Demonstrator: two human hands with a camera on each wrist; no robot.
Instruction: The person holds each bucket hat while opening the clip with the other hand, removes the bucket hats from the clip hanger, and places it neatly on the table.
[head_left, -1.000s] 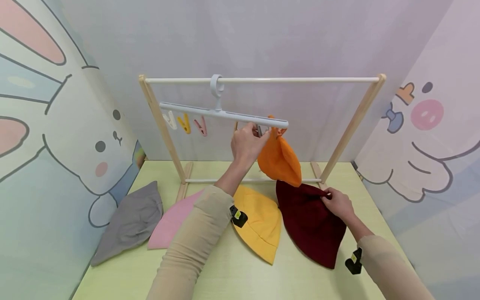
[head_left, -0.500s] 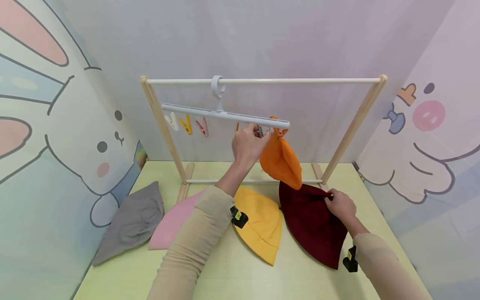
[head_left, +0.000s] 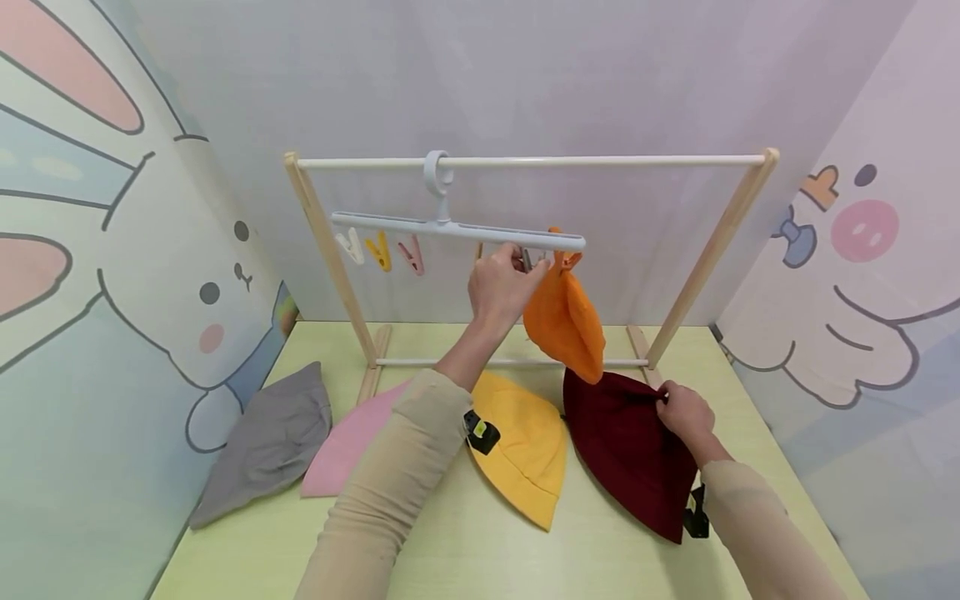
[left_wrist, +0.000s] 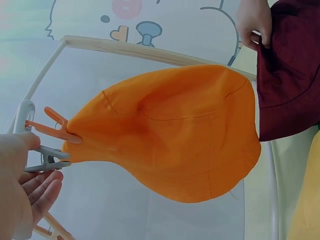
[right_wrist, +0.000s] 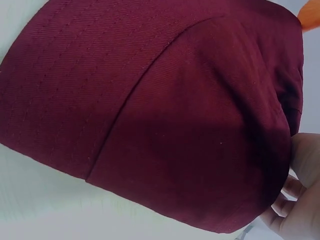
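Observation:
My left hand [head_left: 498, 283] pinches a grey clothespin [left_wrist: 50, 159] under the right half of the pale hanger [head_left: 480, 230]; its tips lie right at the gathered edge of the orange bucket hat [head_left: 566, 325]. An orange clothespin [left_wrist: 57, 129] grips that hat, which hangs crown downward. In the right half of the head view, my right hand [head_left: 686, 414] pinches the crown of a dark red bucket hat [head_left: 633, 458], bunching the cloth between thumb and fingers. The dark red hat's brim spreads toward the table front, and its stitched rows show in the right wrist view.
The hanger hooks over the white rail [head_left: 600, 161] of a wooden rack. White, yellow [head_left: 379, 250] and pink clothespins hang at its left. Grey [head_left: 270, 450], pink [head_left: 356, 442] and yellow hats [head_left: 528, 450] lie on the table. Cartoon-printed walls stand around it.
The hanger has levelled slightly, its left end lower and its right end higher. My right forearm has turned a little inward, while both hands keep their hold.

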